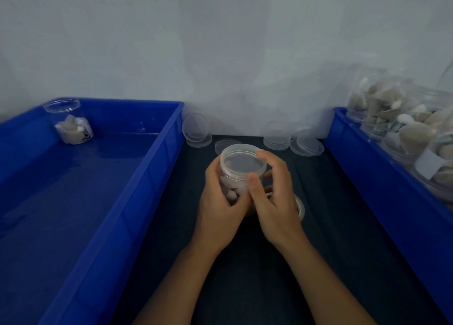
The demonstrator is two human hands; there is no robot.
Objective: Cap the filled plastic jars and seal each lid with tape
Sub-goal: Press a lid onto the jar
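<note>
Clear plastic jar [235,184], filled with pale wrapped pieces, held above dark mat [343,226] between two blue crates. Translucent lid [242,161] seated on mouth. Left hand [220,202] wrapped around jar body; right hand [274,189] curled over lid rim, thumb on near edge, forefinger on far edge. Step judged: capping, lid being tightened. Tape roll [300,208] lying on mat just behind right hand, partly hidden. Next move calls for: releasing lid, taking up tape, finding its free end, running a strip over lid seam. Spare lids [196,130] stacked at mat's far edge. One filled, uncapped jar [71,123] in left crate [122,202]; more filled jars [404,128] in right crate [367,177].
</note>
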